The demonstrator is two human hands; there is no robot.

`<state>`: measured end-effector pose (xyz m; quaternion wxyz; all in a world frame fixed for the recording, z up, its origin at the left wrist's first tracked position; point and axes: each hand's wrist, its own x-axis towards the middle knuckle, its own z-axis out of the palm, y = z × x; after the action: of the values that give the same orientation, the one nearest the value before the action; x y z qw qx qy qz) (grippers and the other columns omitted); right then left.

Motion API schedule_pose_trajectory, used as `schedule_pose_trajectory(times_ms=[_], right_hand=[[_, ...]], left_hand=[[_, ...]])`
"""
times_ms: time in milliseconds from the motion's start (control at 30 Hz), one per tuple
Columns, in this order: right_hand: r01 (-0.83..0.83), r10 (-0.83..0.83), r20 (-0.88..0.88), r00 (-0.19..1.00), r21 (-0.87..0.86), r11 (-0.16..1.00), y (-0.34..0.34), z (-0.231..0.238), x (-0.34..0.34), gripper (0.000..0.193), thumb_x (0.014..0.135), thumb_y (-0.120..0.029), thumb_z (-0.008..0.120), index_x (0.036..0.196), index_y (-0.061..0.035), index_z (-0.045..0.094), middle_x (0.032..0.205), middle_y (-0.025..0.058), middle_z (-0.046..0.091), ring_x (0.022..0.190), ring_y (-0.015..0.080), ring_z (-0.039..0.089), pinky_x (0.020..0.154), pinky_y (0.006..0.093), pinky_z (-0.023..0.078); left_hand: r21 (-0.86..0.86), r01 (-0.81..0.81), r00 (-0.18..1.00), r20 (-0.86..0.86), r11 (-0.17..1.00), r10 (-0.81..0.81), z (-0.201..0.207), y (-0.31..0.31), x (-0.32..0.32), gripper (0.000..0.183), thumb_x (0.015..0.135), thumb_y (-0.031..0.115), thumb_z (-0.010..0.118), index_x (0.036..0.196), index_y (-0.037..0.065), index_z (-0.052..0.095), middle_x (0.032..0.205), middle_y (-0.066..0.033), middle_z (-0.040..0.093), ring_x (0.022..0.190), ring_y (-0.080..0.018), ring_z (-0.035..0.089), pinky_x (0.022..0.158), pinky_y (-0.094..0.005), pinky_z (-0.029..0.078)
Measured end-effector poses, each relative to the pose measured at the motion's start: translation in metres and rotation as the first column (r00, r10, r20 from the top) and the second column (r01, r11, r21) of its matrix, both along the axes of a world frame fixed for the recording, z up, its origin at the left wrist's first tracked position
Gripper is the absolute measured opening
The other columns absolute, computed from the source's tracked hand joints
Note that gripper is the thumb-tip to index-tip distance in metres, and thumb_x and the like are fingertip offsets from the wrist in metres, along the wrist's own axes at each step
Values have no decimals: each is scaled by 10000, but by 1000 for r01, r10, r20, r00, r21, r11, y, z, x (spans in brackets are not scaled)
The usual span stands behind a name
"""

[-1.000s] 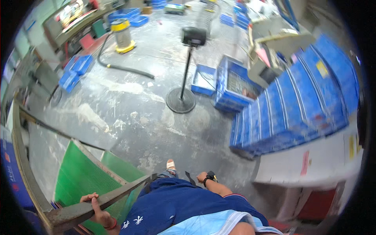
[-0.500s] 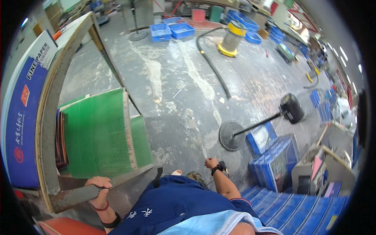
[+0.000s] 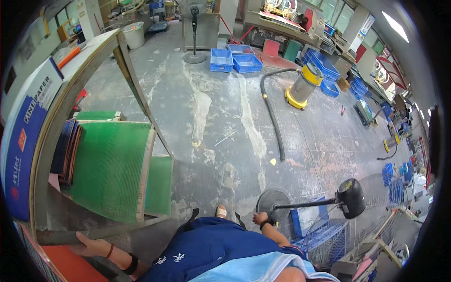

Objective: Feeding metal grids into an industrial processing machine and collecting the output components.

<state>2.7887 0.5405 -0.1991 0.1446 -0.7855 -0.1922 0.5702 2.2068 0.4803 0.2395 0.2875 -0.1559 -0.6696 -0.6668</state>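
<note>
My left hand [image 3: 94, 246] is at the lower metal bar [image 3: 112, 231] of a worn table frame, its thumb up against the bar and its fingers curled below, partly hidden. Inside the frame, a stack of green mesh-faced panels [image 3: 110, 171] lies beside several dark, brown-edged boards [image 3: 68, 150]. My right hand [image 3: 260, 218] hangs by my side with its fingers curled, and nothing shows in it. It is nearest to the round base [image 3: 274, 203] of a black standing fan [image 3: 351, 197].
A blue and white carton [image 3: 28, 141] sits along the tabletop at left. Ahead on the worn grey floor are blue crates [image 3: 247, 64], a yellow-topped vacuum cleaner [image 3: 303, 87] and its long hose [image 3: 271, 122]. More blue crates [image 3: 310, 216] stand beside the fan at right.
My view has tilted up, showing more of the room ahead. My left hand has shifted left along the bar. A foot in a sandal now shows below me.
</note>
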Motion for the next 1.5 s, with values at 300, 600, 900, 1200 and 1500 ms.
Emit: schedule_pose_trajectory(times_ms=[300, 600, 900, 1200, 1500], right_hand=[[-875, 902, 385, -195, -485, 18, 84, -11, 71, 268, 810, -264, 489, 977, -114, 635, 912, 103, 660, 882, 264, 630, 698, 400, 493], [-264, 271, -72, 960, 91, 960, 235, -9, -19, 197, 807, -120, 567, 923, 38, 589, 736, 118, 625, 601, 211, 627, 485, 301, 499], [-964, 873, 485, -54, -254, 82, 396, 22, 0, 219, 765, -259, 556, 879, -95, 646, 772, 91, 647, 731, 250, 636, 605, 335, 497], [-40, 63, -126, 990, 179, 983, 539, -44, -38, 194, 748, -321, 529, 825, -157, 599, 652, 87, 579, 575, 286, 578, 486, 426, 456], [-912, 788, 458, -410, -203, -357, 724, -18, -65, 181, 708, -245, 575, 805, -98, 620, 681, 92, 598, 636, 265, 596, 530, 382, 461]], left_hand=[[-399, -284, 767, -640, 872, -43, -14, 101, 99, 703, 729, 283, 713, 1225, -40, 335, 1291, -220, 320, 1194, -365, 337, 954, -485, 315], [-550, 77, 886, -345, 832, -310, -26, 258, 101, 592, 708, 147, 706, 1197, -9, 410, 1297, -178, 348, 1192, -330, 368, 978, -430, 315], [-286, 444, 869, -92, 849, -486, -51, 449, 22, 645, 719, 6, 667, 1273, -3, 336, 1338, -160, 324, 1238, -284, 336, 1016, -405, 308], [148, 604, 749, 230, 783, -622, -51, 560, -13, 722, 649, -15, 685, 1269, -41, 316, 1053, -119, 567, 964, -190, 536, 867, -302, 421], [77, 363, 903, 217, 929, -371, -58, 581, -18, 421, 698, -75, 594, 1088, -15, 447, 783, -108, 615, 759, -172, 591, 725, -290, 464]])
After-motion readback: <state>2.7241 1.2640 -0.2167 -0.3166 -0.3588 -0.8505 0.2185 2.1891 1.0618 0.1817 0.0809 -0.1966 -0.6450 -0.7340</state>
